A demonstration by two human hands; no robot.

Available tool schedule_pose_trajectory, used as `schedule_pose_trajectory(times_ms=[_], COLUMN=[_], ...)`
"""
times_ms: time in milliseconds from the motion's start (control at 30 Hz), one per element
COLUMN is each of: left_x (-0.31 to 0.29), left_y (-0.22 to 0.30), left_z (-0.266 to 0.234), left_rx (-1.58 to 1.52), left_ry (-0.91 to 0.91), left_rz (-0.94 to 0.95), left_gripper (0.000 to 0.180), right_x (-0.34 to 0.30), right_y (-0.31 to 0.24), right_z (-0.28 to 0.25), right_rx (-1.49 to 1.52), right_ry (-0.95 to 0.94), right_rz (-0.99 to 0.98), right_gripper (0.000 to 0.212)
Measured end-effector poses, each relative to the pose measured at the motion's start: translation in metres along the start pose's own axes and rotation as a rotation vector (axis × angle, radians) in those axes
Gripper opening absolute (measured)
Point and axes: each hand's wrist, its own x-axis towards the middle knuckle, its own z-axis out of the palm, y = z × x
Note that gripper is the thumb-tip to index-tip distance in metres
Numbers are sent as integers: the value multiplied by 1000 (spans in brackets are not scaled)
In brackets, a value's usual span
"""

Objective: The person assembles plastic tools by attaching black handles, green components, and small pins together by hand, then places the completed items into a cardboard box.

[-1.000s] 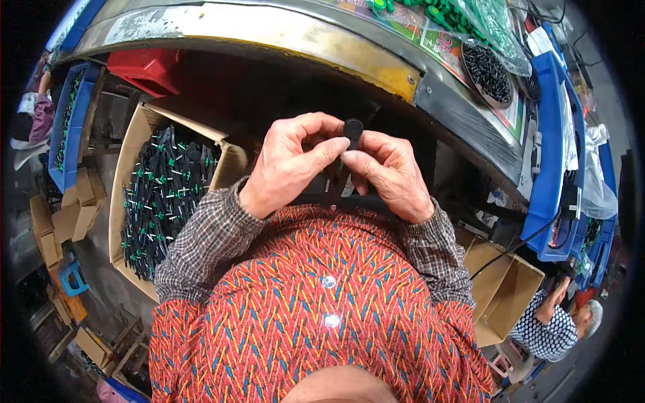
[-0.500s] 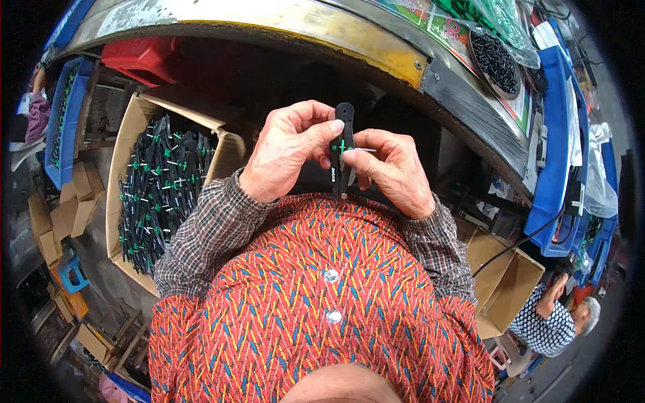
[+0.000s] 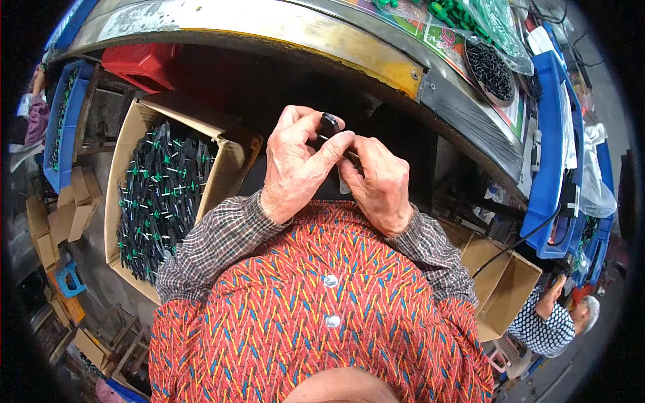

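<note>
In front of my chest, my left hand [image 3: 292, 164] is closed, thumb and fingers pinching a slim black plastic part [image 3: 330, 123]. Its rounded black end sticks up past the fingertips, and most of the rest is covered by my hands. Against the left thumb, my right hand [image 3: 380, 180] is closed too, fingers curled at the same part's lower side. A thin pale pin shows between the hands. To my left stands an open cardboard box [image 3: 115, 201] filled with many similar black parts [image 3: 164, 195] with green pieces and white pins.
A metal-edged workbench [image 3: 316, 33] curves ahead, bearing a dish of small black pieces [image 3: 489, 70] and green parts [image 3: 457, 15] partly in clear plastic. Blue bins [image 3: 547, 168] stand at right, near another cardboard box [image 3: 500, 282]. A person [image 3: 551, 319] sits at far right.
Both hands have drawn together and the black part has turned, so its length and green piece, visible before, are now mostly hidden. My right hand has moved left toward the left thumb.
</note>
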Motion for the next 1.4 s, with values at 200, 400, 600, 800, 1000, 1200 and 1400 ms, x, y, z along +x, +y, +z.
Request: schedule_pose_trajectory(times_ms=[200, 400, 600, 800, 1000, 1200, 1400], left_x=[3, 3, 0, -3, -5, -9, -10], left_y=[-1, -4, -2, -7, -12, -16, -15], left_z=[-7, -16, -14, -10, -7, -6, -7], left_rx=[-563, -787, -784, -726, -662, -724, -736], left_ry=[-138, -168, -179, -161, -153, -172, -160], left_rz=[-289, -370, -343, -337, -335, -374, -376], left_gripper=[20, 23, 32, 28, 16, 16, 19], right_x=[5, 14, 8, 9, 12, 8, 10], right_y=[-1, -1, 8, 3, -1, -2, -4], right_z=[-9, -19, -10, -12, -12, -7, -10], right_rx=[200, 203, 602, 904, 806, 871, 831], right_ry=[-27, -7, -131, -332, -316, -291, -275], right_rz=[108, 202, 445, 717, 655, 676, 641], right_gripper=[31, 41, 25, 19, 19, 18, 19])
